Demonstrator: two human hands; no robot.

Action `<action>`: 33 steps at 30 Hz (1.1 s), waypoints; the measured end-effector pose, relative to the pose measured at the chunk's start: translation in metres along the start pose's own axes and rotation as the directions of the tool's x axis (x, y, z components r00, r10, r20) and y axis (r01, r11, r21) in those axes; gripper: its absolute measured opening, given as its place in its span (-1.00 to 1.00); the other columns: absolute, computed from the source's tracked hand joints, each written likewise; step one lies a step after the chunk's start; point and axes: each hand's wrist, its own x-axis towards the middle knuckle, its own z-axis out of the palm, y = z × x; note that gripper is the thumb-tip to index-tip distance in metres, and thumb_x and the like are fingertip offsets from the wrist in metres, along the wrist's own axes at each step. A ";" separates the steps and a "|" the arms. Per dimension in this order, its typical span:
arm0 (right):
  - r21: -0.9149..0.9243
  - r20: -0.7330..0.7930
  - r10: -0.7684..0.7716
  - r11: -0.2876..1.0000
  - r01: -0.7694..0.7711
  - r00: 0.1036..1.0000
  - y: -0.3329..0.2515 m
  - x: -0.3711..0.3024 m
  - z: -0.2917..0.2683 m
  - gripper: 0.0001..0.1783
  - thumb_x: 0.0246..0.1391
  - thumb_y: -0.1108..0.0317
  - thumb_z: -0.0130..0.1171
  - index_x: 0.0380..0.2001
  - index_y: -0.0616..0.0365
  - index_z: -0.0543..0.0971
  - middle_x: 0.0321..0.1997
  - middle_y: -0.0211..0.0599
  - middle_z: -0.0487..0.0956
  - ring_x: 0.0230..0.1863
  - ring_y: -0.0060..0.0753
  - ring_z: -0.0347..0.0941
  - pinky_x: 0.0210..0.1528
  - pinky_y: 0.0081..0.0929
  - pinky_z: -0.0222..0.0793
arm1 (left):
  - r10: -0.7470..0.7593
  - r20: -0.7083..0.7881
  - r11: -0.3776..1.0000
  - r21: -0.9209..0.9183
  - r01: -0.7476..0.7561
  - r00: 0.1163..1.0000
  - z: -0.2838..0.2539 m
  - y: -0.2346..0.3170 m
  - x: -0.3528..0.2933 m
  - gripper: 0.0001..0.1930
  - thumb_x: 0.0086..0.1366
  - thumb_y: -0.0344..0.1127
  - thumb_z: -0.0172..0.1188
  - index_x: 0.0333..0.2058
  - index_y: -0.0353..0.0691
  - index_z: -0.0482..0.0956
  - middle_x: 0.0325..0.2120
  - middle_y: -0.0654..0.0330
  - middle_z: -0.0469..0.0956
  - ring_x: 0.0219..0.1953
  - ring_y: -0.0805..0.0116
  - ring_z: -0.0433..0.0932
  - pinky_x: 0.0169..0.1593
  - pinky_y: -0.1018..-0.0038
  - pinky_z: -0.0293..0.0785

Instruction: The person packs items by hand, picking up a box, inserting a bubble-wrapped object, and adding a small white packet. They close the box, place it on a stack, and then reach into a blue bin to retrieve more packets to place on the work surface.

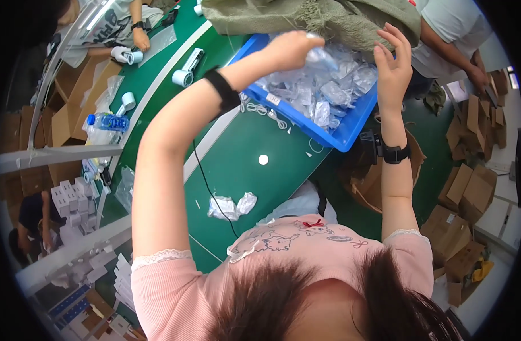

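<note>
My left hand [293, 51] is over the far left part of a blue plastic bin [344, 136], its fingers closed on a small clear plastic packet [323, 59]. What the packet contains is too blurred to make out. Many similar bagged packets [335, 94] fill the bin. My right hand [395, 71] is raised at the bin's right side, fingers apart and holding nothing, close to the edge of a rough olive-grey cloth or sack [351, 25]. That cloth drapes over the bin's far end.
On the green table [283, 179], two bagged bundles [232, 206] lie near me, with coiled white cables [277, 118] beside the bin. Pale blue handheld devices [183, 75] and a water bottle [108, 122] stand left. Co-workers [141, 40] are at far left and far right; cardboard boxes [442, 227] sit right.
</note>
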 end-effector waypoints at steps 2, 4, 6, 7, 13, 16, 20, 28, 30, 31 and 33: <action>0.122 -0.048 0.100 0.988 -0.093 0.994 -0.016 -0.006 0.005 -0.74 -0.03 0.56 -0.02 -0.20 0.26 0.44 0.05 -0.20 0.28 0.04 -0.41 0.25 -0.01 -0.46 0.31 | 0.058 -0.245 0.994 -0.073 -0.078 0.968 -0.038 0.008 -0.028 -0.60 -0.17 -0.47 0.18 -0.24 -0.18 0.42 -0.41 -0.01 0.48 -0.33 0.01 0.48 -0.30 0.29 0.41; 0.140 -0.044 0.096 0.986 -0.089 0.994 -0.024 -0.013 0.007 -0.75 -0.03 0.57 -0.03 -0.20 0.27 0.44 0.04 -0.20 0.29 0.03 -0.42 0.27 -0.03 -0.47 0.32 | -0.010 -0.324 0.991 -0.132 -0.035 0.946 -0.082 0.028 -0.061 -0.60 -0.18 -0.44 0.22 -0.25 -0.19 0.43 -0.42 -0.03 0.47 -0.28 -0.06 0.44 -0.26 0.25 0.39; 0.170 -0.040 0.087 0.982 -0.079 0.995 -0.030 -0.019 0.009 -0.76 -0.02 0.57 -0.03 -0.22 0.28 0.45 0.02 -0.20 0.32 -0.01 -0.44 0.29 -0.05 -0.49 0.33 | -0.143 -0.335 0.989 -0.093 0.118 0.932 -0.117 0.055 -0.108 -0.61 -0.18 -0.40 0.25 -0.27 -0.21 0.42 -0.41 -0.04 0.45 -0.28 -0.05 0.44 -0.25 0.27 0.38; 0.170 -0.043 0.080 0.983 -0.072 0.996 -0.034 -0.023 0.011 -0.76 -0.02 0.57 -0.03 -0.22 0.28 0.45 0.02 -0.20 0.32 -0.01 -0.44 0.29 -0.05 -0.49 0.33 | -0.199 -0.332 0.979 -0.104 0.174 0.922 -0.123 0.064 -0.134 -0.61 -0.18 -0.40 0.26 -0.28 -0.21 0.42 -0.40 -0.02 0.45 -0.30 -0.04 0.44 -0.25 0.27 0.38; -0.166 0.683 0.336 0.936 -0.310 0.648 -0.017 -0.046 0.071 -0.52 -0.15 0.40 0.16 -0.07 0.16 0.37 0.06 -0.13 0.28 0.00 -0.32 0.31 -0.06 -0.46 0.31 | -0.536 -0.110 0.842 -0.143 0.520 0.837 -0.044 0.087 -0.267 -0.56 -0.22 -0.38 0.31 -0.26 -0.15 0.42 -0.32 0.02 0.41 -0.20 0.03 0.41 -0.18 0.30 0.37; -0.292 0.812 0.247 0.956 0.001 0.529 0.022 -0.061 0.116 -0.25 -0.28 0.29 0.27 0.07 0.07 0.24 0.17 -0.05 0.12 0.13 -0.05 0.15 0.03 -0.23 0.23 | -0.601 0.087 0.772 -0.193 0.605 0.795 0.022 0.095 -0.309 -0.23 -0.35 -0.29 0.41 -0.03 0.00 0.32 0.07 -0.13 0.13 0.12 -0.16 0.10 0.09 0.05 0.14; -0.282 0.931 0.114 0.829 0.483 0.348 0.049 -0.061 0.164 0.06 -0.44 0.18 0.37 0.19 -0.08 0.04 0.28 0.02 -0.11 0.24 0.25 -0.14 0.08 0.18 0.05 | -0.673 0.461 0.652 0.003 0.758 0.578 0.025 0.117 -0.310 0.01 -0.41 -0.14 0.47 0.13 0.23 0.14 0.22 -0.12 -0.35 0.22 -0.29 -0.32 0.09 -0.25 -0.11; -0.139 0.957 0.281 0.647 0.750 -0.065 0.072 -0.066 0.224 -0.01 -0.37 0.13 0.28 0.20 -0.30 0.01 0.29 0.05 -0.16 0.25 0.37 -0.26 -0.05 0.51 -0.05 | -0.847 0.199 0.451 -0.220 0.865 0.492 0.040 0.095 -0.322 0.02 -0.38 -0.02 0.44 0.15 0.29 0.11 0.22 -0.10 -0.47 0.23 -0.29 -0.46 0.04 -0.34 -0.19; -0.144 0.953 0.300 0.563 0.814 -0.038 0.085 -0.075 0.232 -0.16 -0.25 0.16 0.18 0.17 -0.31 0.08 0.27 0.05 -0.08 0.24 0.37 -0.21 -0.06 0.45 0.03 | -0.876 0.148 0.429 -0.192 0.882 0.459 0.043 0.094 -0.322 -0.01 -0.34 -0.02 0.43 0.16 0.27 0.11 0.22 -0.12 -0.46 0.23 -0.28 -0.46 0.04 -0.34 -0.19; -0.138 0.954 0.296 0.566 0.813 -0.043 0.092 -0.079 0.232 -0.16 -0.25 0.16 0.18 0.17 -0.31 0.08 0.27 0.05 -0.08 0.24 0.37 -0.21 -0.06 0.45 0.03 | -0.889 0.122 0.418 -0.178 0.891 0.442 0.044 0.093 -0.322 -0.02 -0.33 -0.01 0.42 0.16 0.27 0.11 0.22 -0.13 -0.46 0.23 -0.28 -0.45 0.04 -0.33 -0.18; -0.153 0.985 0.151 0.585 0.797 0.079 0.102 -0.087 0.230 -0.30 -0.18 0.20 0.08 0.12 -0.33 0.15 0.21 0.05 0.03 0.18 0.36 -0.09 -0.12 0.39 0.12 | -0.900 0.109 0.397 -0.193 0.897 0.422 0.046 0.093 -0.326 -0.02 -0.32 -0.01 0.42 0.16 0.24 0.11 0.21 -0.14 -0.46 0.23 -0.28 -0.45 0.05 -0.32 -0.18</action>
